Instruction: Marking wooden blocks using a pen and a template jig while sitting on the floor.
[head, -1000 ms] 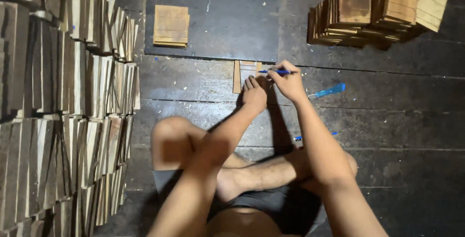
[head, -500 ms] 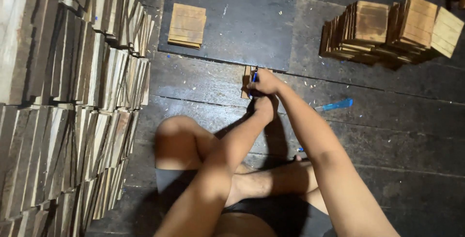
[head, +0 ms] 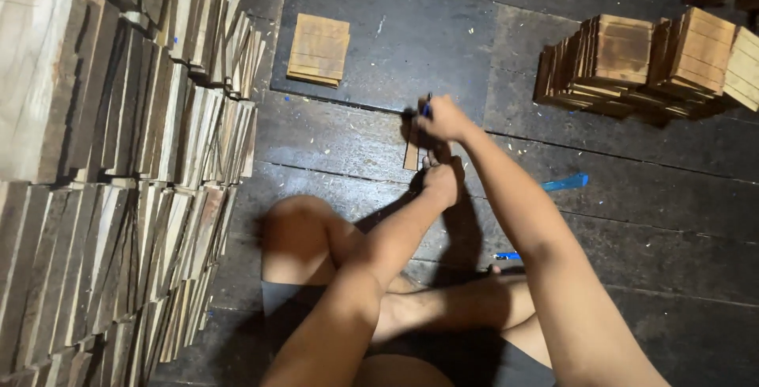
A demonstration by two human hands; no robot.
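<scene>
I sit cross-legged on a dark plank floor. A small wooden slat piece (head: 410, 155) lies on the floor in front of me, mostly covered by my hands. My left hand (head: 441, 181) presses down on its near end. My right hand (head: 443, 118) is closed around a blue pen (head: 427, 105), whose tip points down at the far end of the piece.
Tall stacks of wooden slats (head: 118, 166) fill the left side. A flat wooden panel (head: 319, 48) lies on a dark mat (head: 411, 39). Piled wooden panels (head: 648, 63) stand at the upper right. A blue strip (head: 566, 183) and another blue pen (head: 507, 256) lie on the floor at right.
My right hand with the pen has swung from the right side of the piece to over its far end, above my left hand. The view shifted right and down.
</scene>
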